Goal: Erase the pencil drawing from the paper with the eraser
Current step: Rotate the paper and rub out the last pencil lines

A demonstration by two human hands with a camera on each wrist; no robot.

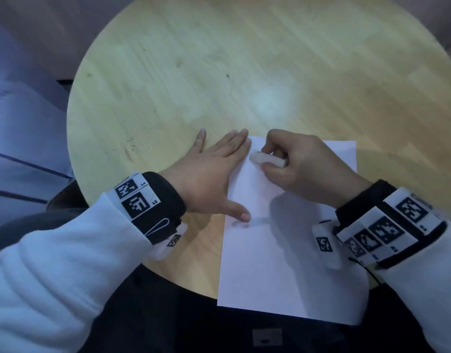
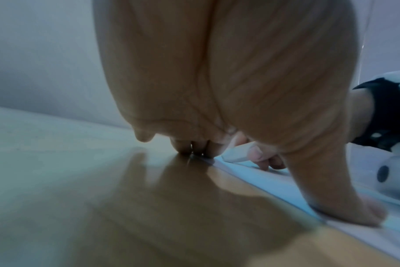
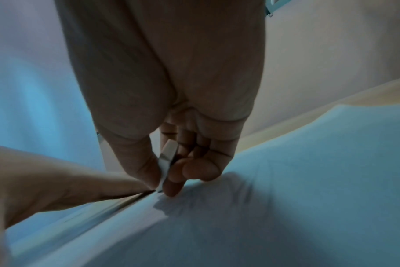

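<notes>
**Eraser at the paper's far left corner**

The right hand [image 1: 303, 164] pinches the white eraser [image 1: 268, 158], its tip near the far left corner of the paper [image 1: 283, 263], which overhangs the table's [image 1: 193, 72] near edge. The left hand [image 1: 209, 179], fingers flat and spread, pins the sheet's left edge. Erasing seems under way; any pencil marks are too faint to make out. Next come short strokes with the sheet held firm.

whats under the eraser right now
The eraser, pinched in the right hand, has its tip on the white paper near the far left corner. The round wooden table lies beneath. Any pencil marks directly under it are covered.
</notes>
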